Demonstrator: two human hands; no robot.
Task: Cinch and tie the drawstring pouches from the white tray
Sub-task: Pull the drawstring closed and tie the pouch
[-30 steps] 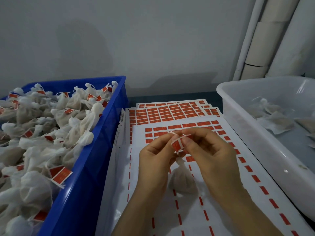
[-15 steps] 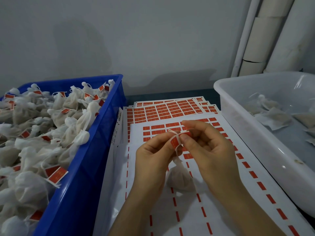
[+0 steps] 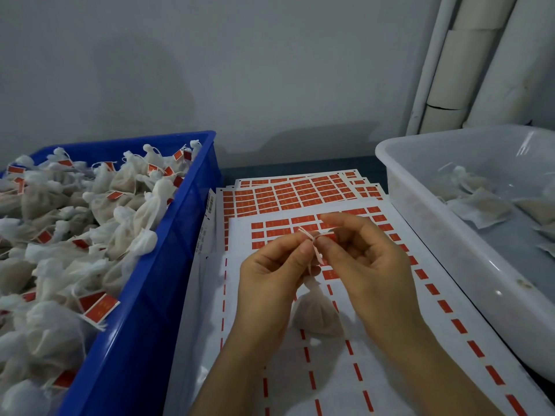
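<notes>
A small white mesh pouch (image 3: pixel 316 315) with its neck cinched hangs between my hands over the sticker sheets. My left hand (image 3: pixel 270 274) pinches its white drawstring (image 3: pixel 312 240) from the left. From the right, my right hand (image 3: pixel 363 259) pinches the same string, with the strands crossing between my fingertips. The red tag is mostly hidden behind my fingers. The white tray (image 3: pixel 426 223) at the right holds a few flat, uncinched pouches (image 3: pixel 480 208).
A blue bin (image 3: pixel 168 265) at the left is heaped with several tied pouches carrying red tags. Sheets of red stickers (image 3: pixel 300 193) cover the table between bin and tray. White pipes (image 3: pixel 468 61) stand against the grey wall behind the tray.
The red tag that showed between my fingertips is now mostly hidden, and the string strands now cross between them. Both hands stayed over the sheets.
</notes>
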